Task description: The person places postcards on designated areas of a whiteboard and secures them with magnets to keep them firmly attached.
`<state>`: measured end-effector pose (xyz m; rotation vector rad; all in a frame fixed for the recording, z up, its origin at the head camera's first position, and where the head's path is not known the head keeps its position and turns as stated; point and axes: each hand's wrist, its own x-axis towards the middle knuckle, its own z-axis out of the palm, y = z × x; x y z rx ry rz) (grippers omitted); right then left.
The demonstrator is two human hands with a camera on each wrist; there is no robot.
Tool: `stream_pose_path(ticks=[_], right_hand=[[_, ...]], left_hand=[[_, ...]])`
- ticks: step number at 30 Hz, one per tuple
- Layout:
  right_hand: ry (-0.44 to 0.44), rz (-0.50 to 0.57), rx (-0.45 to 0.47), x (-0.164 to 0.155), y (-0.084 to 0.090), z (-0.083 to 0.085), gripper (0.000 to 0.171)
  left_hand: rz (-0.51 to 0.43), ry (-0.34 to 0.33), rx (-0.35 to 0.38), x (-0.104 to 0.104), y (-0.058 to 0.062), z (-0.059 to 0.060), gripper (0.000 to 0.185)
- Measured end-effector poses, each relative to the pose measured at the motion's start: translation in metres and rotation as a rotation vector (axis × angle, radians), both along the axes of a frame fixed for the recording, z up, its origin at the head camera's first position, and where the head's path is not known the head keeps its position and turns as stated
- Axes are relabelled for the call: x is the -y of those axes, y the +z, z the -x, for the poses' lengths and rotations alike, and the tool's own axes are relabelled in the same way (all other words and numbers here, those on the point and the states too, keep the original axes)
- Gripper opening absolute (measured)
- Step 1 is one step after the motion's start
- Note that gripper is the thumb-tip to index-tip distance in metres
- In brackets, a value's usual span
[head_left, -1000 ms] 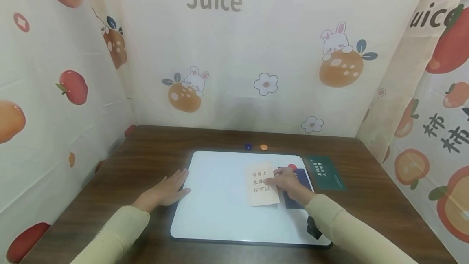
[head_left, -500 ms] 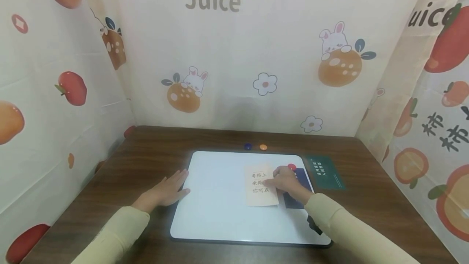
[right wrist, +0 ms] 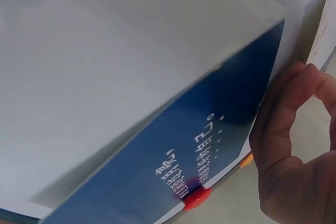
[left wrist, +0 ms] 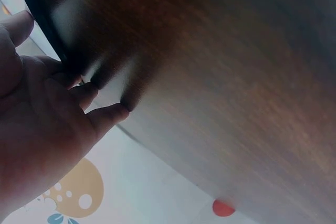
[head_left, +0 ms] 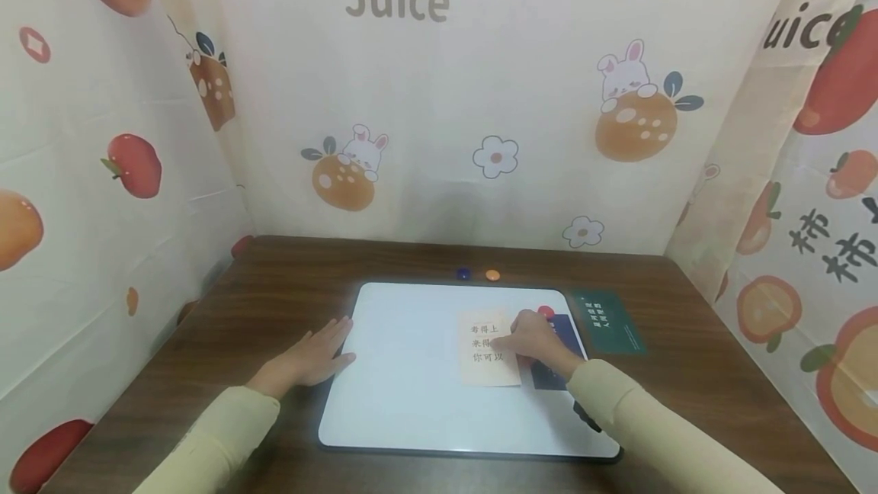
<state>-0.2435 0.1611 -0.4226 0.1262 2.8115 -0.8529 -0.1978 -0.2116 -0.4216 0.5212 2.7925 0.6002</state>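
Observation:
A white board (head_left: 398,372) with a dark rim lies on the table. My right hand (head_left: 538,345) pinches the right edge of a cream card (head_left: 483,376) printed with Chinese characters, low over the board's right half. In the right wrist view, thumb and finger meet at the edge of that card (right wrist: 326,40). Partly behind the hand, a dark blue card (right wrist: 184,145) lies on the board, with a red round magnet (right wrist: 197,199) at its top edge. My left hand (head_left: 309,355) rests at the board's left edge, fingers fairly straight.
A green card (head_left: 609,322) lies on the brown wooden table (head_left: 274,280) right of the board. Behind the board's far edge sit a blue round magnet (head_left: 463,274) and an orange one (head_left: 492,275). Fruit-patterned curtains (head_left: 425,82) surround the table.
The cream card has straightened slightly and settled lower against the board in my right hand. My left hand keeps its place.

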Motion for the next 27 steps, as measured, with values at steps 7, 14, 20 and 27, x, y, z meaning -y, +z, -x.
stream_pose_path(ticks=[7, 14, 20, 27], right_hand=[[0.002, -0.031, 0.024, 0.002, 0.002, 0.0, 0.059], [-0.004, -0.068, 0.066, 0.005, 0.007, 0.0, 0.061], [0.021, -0.075, 0.048, 0.007, 0.011, -0.002, 0.053], [0.047, -0.059, -0.053, 0.006, 0.012, 0.005, 0.041]], left_hand=[[0.005, 0.001, -0.001, 0.001, -0.002, 0.001, 0.069], [0.01, 0.011, 0.001, 0.0, -0.002, 0.002, 0.068], [0.014, 0.011, -0.003, 0.0, -0.001, 0.003, 0.068], [0.026, 0.016, 0.007, 0.0, -0.003, 0.004, 0.067]])
